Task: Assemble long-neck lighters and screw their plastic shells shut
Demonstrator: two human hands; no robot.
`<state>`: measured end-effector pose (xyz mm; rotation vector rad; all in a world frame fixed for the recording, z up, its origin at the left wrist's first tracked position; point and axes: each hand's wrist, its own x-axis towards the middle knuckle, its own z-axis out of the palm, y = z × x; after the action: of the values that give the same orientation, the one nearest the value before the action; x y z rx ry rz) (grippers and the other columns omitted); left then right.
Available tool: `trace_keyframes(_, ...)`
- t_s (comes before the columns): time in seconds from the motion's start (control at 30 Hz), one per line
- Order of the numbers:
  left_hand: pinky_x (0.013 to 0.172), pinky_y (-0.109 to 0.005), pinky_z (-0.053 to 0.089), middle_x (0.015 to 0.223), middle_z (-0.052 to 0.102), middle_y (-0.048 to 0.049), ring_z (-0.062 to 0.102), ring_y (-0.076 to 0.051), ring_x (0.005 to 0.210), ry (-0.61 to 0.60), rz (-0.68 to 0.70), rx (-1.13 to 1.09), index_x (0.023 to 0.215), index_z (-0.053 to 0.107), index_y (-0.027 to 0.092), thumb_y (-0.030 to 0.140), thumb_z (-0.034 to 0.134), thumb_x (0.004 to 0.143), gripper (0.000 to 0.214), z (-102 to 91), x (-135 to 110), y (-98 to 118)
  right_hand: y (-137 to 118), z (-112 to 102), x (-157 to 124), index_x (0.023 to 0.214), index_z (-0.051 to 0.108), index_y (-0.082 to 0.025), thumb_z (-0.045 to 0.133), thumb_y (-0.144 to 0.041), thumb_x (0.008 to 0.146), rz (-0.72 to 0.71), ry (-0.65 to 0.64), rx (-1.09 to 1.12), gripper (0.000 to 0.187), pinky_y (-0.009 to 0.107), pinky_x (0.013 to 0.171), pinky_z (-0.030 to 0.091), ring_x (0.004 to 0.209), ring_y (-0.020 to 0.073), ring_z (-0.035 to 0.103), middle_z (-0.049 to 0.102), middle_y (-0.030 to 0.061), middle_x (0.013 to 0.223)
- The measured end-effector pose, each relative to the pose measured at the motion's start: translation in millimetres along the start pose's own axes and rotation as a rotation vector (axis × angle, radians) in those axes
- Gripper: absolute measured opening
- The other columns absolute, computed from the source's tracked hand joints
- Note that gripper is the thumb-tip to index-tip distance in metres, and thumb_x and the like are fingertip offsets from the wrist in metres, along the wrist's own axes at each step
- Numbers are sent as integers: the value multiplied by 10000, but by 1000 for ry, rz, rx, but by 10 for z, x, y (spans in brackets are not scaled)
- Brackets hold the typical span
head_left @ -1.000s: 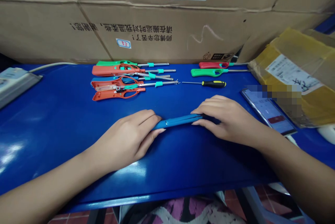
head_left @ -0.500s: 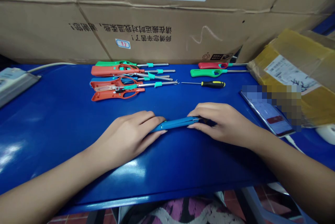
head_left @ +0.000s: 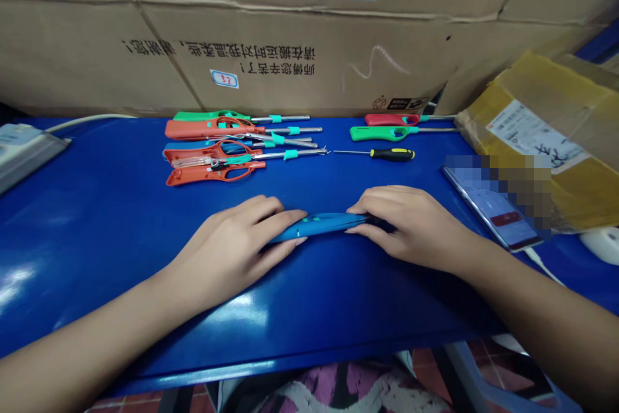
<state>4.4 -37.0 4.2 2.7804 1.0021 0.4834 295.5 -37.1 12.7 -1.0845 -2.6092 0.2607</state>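
Observation:
A blue lighter handle [head_left: 320,224] is held level above the blue table between both hands. My left hand [head_left: 232,236] pinches its left end between thumb and fingers. At the other end, my right hand [head_left: 416,223] grips it with thumb and fingertips, and something dark shows within that grasp. A thin seam runs along the casing, with small green marks on it. Whether a metal tube is attached cannot be seen. Behind the hands lie several long-tube lighters, among them an orange one [head_left: 244,173] with its casing apart and inner parts showing.
A yellow-black screwdriver [head_left: 393,154] lies beyond my right hand, below a green lighter [head_left: 377,133] and a red lighter [head_left: 377,119]. A phone [head_left: 493,210] and a taped parcel [head_left: 527,123] are at right. A large carton [head_left: 271,91] borders the back; a power strip [head_left: 29,149] sits left.
The blue lighter handle has turned slightly, so more of its face and its green marks show. Both hands keep their grip in nearly the same place. The view has shifted a little.

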Motion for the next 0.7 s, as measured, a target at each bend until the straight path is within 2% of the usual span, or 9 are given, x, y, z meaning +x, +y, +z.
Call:
trace_keyframes(0.13,884,-371,553,1095,650,-86,643,-224,999,-23,-99,-136,1290,626,200,455,549,1006,389,5,31,-23,1,9,11,868,579,-215,621,-207,931,84,29,-52,77,283,676,432,765,171,630,680,9,845)
trace_keyframes(0.23,918,-385,546,1127,655,-96,635,-232,1036,-27,-89,-174,1257,634,184,446,579,993,375,42,33,-62,26,18,9,840,545,-223,627,-176,899,129,18,-61,112,279,647,403,735,167,606,662,0,824)
trace_keyframes(0.37,909,-353,539,1126,634,-85,626,-209,1021,7,-55,-219,1227,651,182,364,630,971,315,87,26,-105,47,-3,3,838,545,-222,661,-237,912,159,-29,-10,139,290,663,418,763,174,611,655,1,833)
trace_keyframes(0.47,904,-342,525,1101,621,-66,618,-194,1002,16,-60,-260,1229,666,201,315,636,969,286,106,34,-99,25,-17,7,994,599,-222,713,-337,899,144,-64,59,187,315,745,478,882,197,643,678,27,976)
trace_keyframes(0.6,952,-390,495,1088,619,-57,606,-205,1020,7,-90,-291,1256,664,227,305,645,964,303,150,53,-37,-38,57,34,1345,541,-217,706,-423,907,86,-56,78,511,405,933,509,1149,256,630,643,106,1279)
trace_keyframes(0.7,964,-419,482,1114,617,-65,591,-216,1029,12,-127,-292,1262,661,229,307,648,960,312,189,57,12,-60,157,50,1333,577,-211,657,-417,950,38,-45,74,442,428,945,505,1148,255,627,649,113,1264)
